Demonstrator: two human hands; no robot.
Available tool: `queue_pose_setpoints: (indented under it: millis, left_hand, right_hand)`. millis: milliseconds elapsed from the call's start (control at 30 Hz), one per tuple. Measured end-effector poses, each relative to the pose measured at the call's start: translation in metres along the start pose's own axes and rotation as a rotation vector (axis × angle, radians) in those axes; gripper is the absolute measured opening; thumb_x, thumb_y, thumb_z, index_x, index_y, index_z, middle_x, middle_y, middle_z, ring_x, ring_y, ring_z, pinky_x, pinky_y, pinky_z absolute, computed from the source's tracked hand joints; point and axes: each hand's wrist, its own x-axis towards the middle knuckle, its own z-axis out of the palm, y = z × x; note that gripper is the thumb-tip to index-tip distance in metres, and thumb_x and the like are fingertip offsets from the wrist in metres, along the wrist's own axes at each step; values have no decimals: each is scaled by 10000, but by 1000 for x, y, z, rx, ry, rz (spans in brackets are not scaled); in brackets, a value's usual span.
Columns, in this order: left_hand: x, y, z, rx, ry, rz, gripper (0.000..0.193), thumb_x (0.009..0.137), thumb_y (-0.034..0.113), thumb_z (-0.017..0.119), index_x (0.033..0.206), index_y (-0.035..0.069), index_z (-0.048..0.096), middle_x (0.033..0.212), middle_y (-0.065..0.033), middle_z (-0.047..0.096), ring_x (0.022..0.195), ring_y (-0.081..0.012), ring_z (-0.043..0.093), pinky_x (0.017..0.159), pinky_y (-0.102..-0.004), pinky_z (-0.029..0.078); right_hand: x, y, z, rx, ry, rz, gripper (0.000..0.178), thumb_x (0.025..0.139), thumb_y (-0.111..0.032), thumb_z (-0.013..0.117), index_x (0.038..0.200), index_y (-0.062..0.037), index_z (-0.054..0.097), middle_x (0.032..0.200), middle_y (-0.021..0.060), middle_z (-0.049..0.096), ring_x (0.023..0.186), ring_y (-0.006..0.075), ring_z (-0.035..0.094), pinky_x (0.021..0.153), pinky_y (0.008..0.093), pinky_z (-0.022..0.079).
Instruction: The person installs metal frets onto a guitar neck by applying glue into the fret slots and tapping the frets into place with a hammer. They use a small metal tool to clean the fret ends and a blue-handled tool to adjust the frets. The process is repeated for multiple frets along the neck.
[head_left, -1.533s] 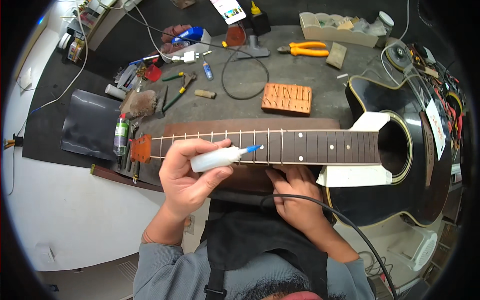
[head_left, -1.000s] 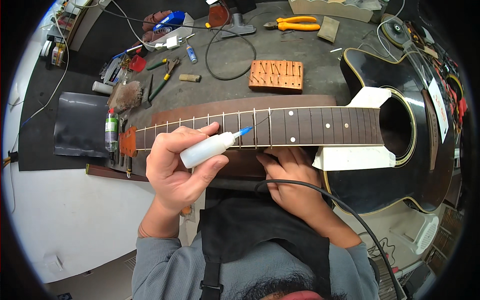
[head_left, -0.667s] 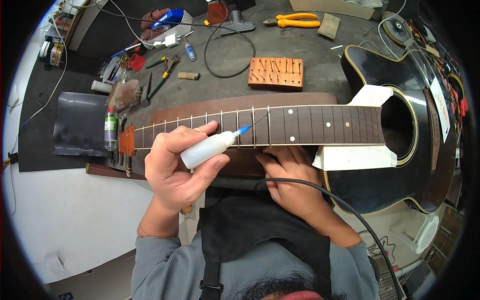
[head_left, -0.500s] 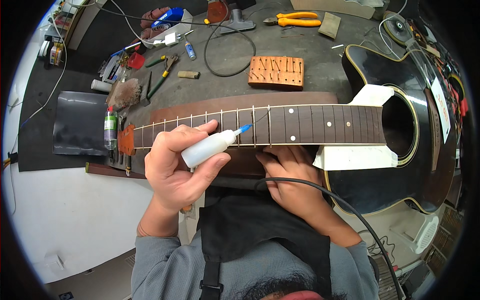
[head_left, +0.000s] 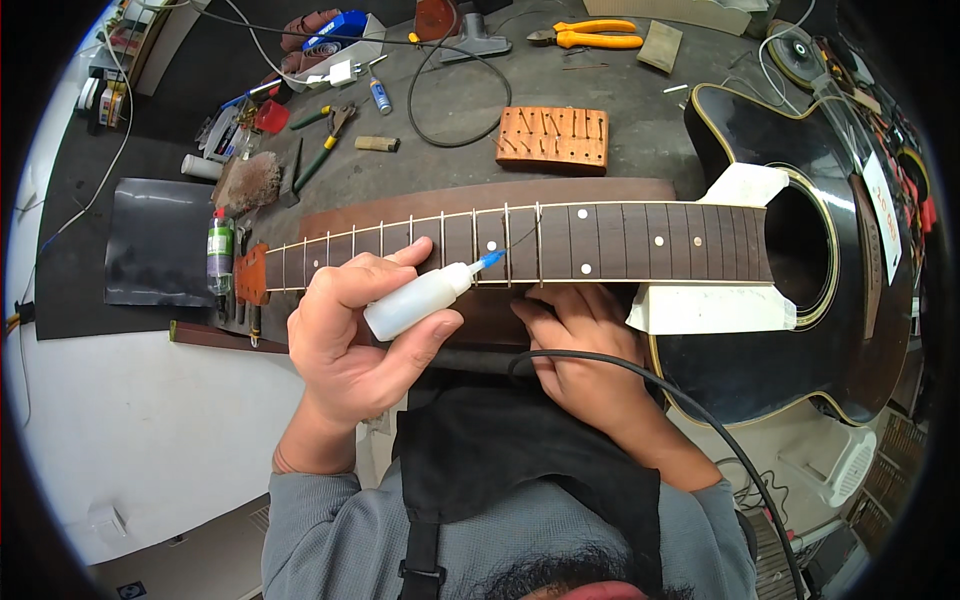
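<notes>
The left hand (head_left: 345, 345) has its grip clamped around a small white squeeze bottle (head_left: 415, 300) with a blue nozzle (head_left: 490, 261). The bottle sits just over the near edge of the guitar's fretboard (head_left: 560, 242), with the nozzle tip close to 1 of the metal frets near the middle of the neck. The right hand (head_left: 585, 345) lies flat against the near side of the neck, fingers pressed together and holding nothing, seemingly bracing the instrument.

The main risk appears to be too hard a squeeze: liquid could flood past the fret slot and run across the dark wood or down the side of the neck onto the right hand's fingers. A small slip of the left hand could also drag the fine tip off the fret and leave a streak on the fretboard. The black cable (head_left: 640, 372) looping over the right wrist might snag if that hand shifts, which would jolt the neck.

The bottle's long axis runs from lower left to upper right, base in the palm and nozzle aimed up and right toward the fret. The guitar (head_left: 820, 330) lies along the worktop (head_left: 640, 110), headstock end to the left and body to the right.
</notes>
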Motion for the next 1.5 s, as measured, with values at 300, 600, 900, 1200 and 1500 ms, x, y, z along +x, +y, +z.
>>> queue_pose_setpoints:
  millis: [300,600,900,1200,1500]
  left_hand:
    - [-6,7,-1,-24,-3,-1,415,885,-30,921,1184,-49,634,952,-154,774,924,-207,781,1136,-564,597]
    - [-13,13,-1,14,0,-7,409,888,-22,922,1174,-49,631,926,-138,761,897,-195,770,1126,-569,604]
    - [-13,14,1,7,4,-8,403,890,-33,917,1177,-43,635,924,-136,764,891,-189,767,1119,-552,605]
    - [-9,19,4,45,7,-39,406,886,-32,926,1172,-38,638,933,-141,777,910,-184,778,1117,-522,609]
    - [-13,19,2,55,-16,-28,376,899,-18,913,1143,-28,627,924,-138,761,900,-184,763,1138,-553,591]
  right_hand:
    - [2,0,1,-8,52,-40,390,839,-48,806,1228,-63,779,1241,109,693,1191,352,675,1035,486,555]
    - [1,1,4,-6,84,-59,398,825,-29,798,1220,-58,768,1233,107,692,1204,349,678,1028,487,564]
    - [1,2,4,-2,97,-79,408,797,-10,779,1203,-53,766,1228,111,688,1204,352,682,1024,490,570]
    - [1,3,4,2,117,-86,390,807,-13,775,1195,-51,768,1216,116,691,1200,356,686,1029,489,574]
    - [1,1,3,3,108,-77,379,816,-15,779,1193,-54,772,1240,120,690,1237,363,677,1044,481,577]
